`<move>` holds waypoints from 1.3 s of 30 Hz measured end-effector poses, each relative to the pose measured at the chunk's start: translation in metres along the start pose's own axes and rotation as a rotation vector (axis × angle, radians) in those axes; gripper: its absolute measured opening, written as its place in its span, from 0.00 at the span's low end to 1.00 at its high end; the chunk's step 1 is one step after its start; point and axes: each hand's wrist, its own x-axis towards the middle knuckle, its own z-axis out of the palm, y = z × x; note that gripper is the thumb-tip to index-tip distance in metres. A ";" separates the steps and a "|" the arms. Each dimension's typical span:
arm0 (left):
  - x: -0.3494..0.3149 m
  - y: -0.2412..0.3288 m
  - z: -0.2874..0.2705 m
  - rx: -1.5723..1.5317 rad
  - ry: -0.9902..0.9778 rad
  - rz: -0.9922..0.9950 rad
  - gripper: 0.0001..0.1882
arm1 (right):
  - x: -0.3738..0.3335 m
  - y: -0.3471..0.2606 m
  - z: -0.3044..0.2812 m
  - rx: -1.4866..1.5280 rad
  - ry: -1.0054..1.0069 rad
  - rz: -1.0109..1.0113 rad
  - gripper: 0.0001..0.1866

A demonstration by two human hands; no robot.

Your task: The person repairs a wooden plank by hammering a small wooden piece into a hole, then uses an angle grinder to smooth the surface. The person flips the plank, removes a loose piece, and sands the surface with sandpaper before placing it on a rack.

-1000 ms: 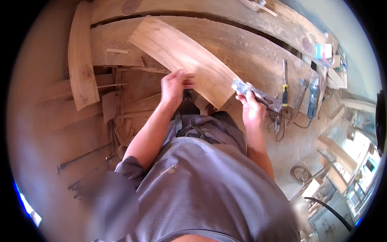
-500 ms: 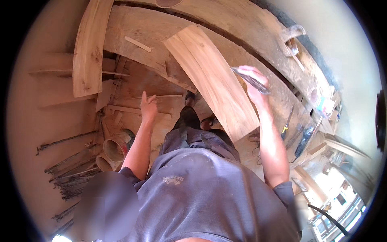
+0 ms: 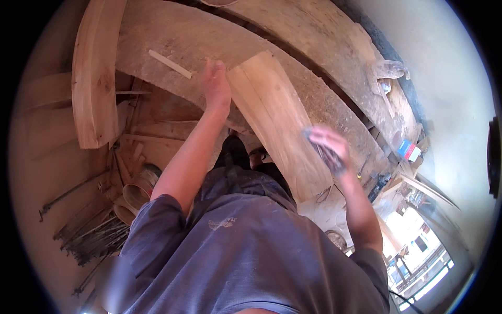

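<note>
The pale wooden board (image 3: pixel 280 125) lies flat on the long sawdust-covered workbench (image 3: pixel 172 42), its long axis running from the far end near your left hand down toward your right, slanting across the bench. Your left hand (image 3: pixel 216 83) rests with fingers stretched out, empty, on the bench just beside the board's far left corner, touching or nearly touching its edge. Your right hand (image 3: pixel 327 146) sits over the board's near right edge, closed around a small dark pad (image 3: pixel 323 154); the hand is blurred, so what the pad is, possibly sanding paper, you cannot tell for sure. The right hand is the one on the board's face, and the whole length of the board stretches away from it toward the left hand.

A thin wood strip (image 3: pixel 170 64) lies on the bench left of your left hand, well clear. A curved plank (image 3: pixel 94 78) lies further left, below the bench. Nothing stands on the board itself.
</note>
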 end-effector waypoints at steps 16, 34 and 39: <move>0.004 0.014 0.037 0.047 0.117 0.043 0.27 | 0.125 0.042 0.004 0.772 0.198 0.306 0.12; 0.004 0.024 0.037 0.599 0.106 0.119 0.23 | -0.221 0.126 -0.028 0.609 0.718 1.203 0.20; 0.018 -0.011 0.009 0.957 0.118 0.385 0.22 | -0.214 0.205 -0.067 0.246 0.451 1.393 0.11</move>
